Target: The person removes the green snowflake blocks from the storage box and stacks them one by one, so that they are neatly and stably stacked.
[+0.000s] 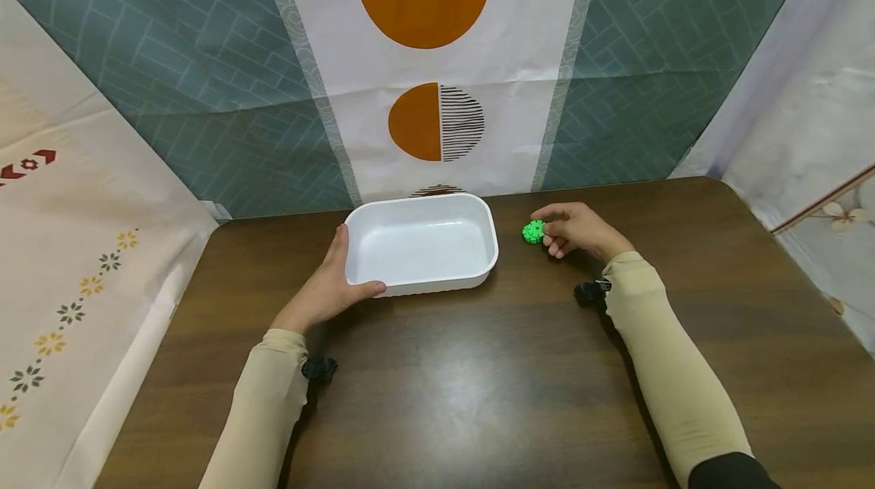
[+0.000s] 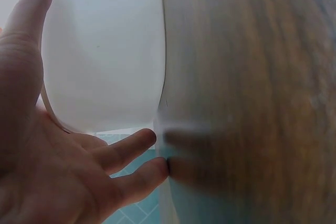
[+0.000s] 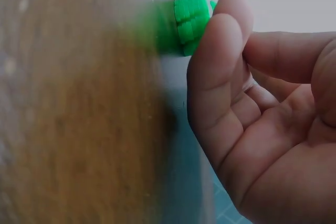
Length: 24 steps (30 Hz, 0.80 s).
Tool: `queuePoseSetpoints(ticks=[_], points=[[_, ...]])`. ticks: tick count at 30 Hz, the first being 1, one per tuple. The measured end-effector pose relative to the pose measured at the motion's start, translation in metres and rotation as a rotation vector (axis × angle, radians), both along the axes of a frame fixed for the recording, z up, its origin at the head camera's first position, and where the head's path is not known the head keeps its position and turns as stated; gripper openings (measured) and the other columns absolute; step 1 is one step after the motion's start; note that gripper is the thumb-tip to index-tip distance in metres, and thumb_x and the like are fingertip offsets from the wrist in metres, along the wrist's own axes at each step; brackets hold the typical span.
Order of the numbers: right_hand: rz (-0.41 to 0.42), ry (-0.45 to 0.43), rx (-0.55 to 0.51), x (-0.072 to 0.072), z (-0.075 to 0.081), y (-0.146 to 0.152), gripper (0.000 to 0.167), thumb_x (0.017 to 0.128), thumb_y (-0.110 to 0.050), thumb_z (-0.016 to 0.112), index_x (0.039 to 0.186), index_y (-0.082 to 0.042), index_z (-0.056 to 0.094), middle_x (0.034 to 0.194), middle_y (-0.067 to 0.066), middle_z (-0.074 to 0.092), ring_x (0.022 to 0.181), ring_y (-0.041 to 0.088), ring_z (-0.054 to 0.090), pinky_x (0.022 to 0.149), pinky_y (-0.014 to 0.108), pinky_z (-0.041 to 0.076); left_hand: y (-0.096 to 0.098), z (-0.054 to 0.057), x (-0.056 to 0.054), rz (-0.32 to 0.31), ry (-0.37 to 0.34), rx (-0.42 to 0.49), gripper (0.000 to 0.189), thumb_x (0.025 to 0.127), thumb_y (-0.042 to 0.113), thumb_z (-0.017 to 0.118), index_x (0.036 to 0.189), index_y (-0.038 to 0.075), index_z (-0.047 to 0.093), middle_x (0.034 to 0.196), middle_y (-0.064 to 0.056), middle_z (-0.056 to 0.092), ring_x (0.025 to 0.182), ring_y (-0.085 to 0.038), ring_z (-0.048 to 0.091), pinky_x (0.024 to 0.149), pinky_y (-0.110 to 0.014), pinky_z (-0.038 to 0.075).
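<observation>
A white rectangular plastic tray [image 1: 420,246] with rounded corners and nothing in it stands near the table's back edge. My left hand [image 1: 324,288] holds its front left corner, thumb along the front rim and fingers at the left side. In the left wrist view two fingertips [image 2: 144,137] reach down close to the tabletop. Right of the tray, my right hand [image 1: 577,229] pinches a small bright green toothed disc piece [image 1: 532,231] at its right side. Seen edge-on in the right wrist view, the piece [image 3: 190,22] shows stacked ridged layers, partly hidden by the fingertips.
The brown wooden table [image 1: 451,390] has a rounded back right corner. Behind it hangs a teal cloth [image 1: 225,132] with a white printed panel [image 1: 513,117]. Light fabric hangs at the left and right sides. Each wrist carries a small black camera [image 1: 592,291].
</observation>
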State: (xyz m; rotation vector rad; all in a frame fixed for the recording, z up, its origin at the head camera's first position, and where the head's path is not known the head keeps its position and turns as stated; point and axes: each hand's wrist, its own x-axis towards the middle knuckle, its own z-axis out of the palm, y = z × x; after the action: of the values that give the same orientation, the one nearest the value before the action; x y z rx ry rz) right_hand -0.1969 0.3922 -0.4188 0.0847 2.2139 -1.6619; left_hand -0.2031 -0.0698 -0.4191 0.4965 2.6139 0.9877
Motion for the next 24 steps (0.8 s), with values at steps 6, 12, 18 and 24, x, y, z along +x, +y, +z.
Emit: queuePoseSetpoints(ticks=[6,12,18,24], points=[[0.011,-0.006,-0.01,-0.0006,-0.0006,-0.0033,0.039,0.103,-0.002,0.052,0.142,0.006,0.051,0.079,0.013,0.061,0.062,0.019,0.061,0.061,0.034,0.056,-0.0009,-0.0002,0.0005,-0.003,0.002,0.004,0.132,0.082,0.059,0.078,0.159,0.014,-0.02,0.167,-0.011,-0.015,0.151,-0.038,0.004,0.116,-0.057,0.018],[0.024,-0.026,0.0,-0.0007,-0.0013,-0.0046,0.04,0.103,-0.003,0.053,0.142,0.006,0.052,0.078,0.013,0.061,0.061,0.019,0.061,0.062,0.034,0.057,-0.0017,-0.0026,-0.0001,-0.003,0.005,0.006,0.134,0.08,0.061,0.078,0.159,0.015,-0.019,0.167,-0.011,-0.014,0.151,-0.038,0.006,0.116,-0.057,0.02],[0.017,-0.034,0.006,0.0005,-0.0035,-0.0033,0.041,0.103,-0.003,0.054,0.143,0.005,0.052,0.079,0.013,0.062,0.061,0.019,0.062,0.062,0.035,0.057,-0.0015,-0.0026,0.0014,-0.004,0.01,0.013,0.134,0.08,0.061,0.079,0.159,0.015,-0.019,0.167,-0.012,-0.013,0.151,-0.038,0.007,0.116,-0.056,0.02],[0.003,-0.024,0.002,0.0001,-0.0056,-0.001,0.042,0.103,-0.001,0.054,0.144,0.006,0.051,0.078,0.012,0.062,0.061,0.017,0.061,0.061,0.033,0.057,-0.0011,-0.0031,0.002,-0.002,0.024,0.014,0.134,0.08,0.061,0.079,0.16,0.015,-0.018,0.168,-0.014,-0.011,0.151,-0.038,0.008,0.116,-0.056,0.021]])
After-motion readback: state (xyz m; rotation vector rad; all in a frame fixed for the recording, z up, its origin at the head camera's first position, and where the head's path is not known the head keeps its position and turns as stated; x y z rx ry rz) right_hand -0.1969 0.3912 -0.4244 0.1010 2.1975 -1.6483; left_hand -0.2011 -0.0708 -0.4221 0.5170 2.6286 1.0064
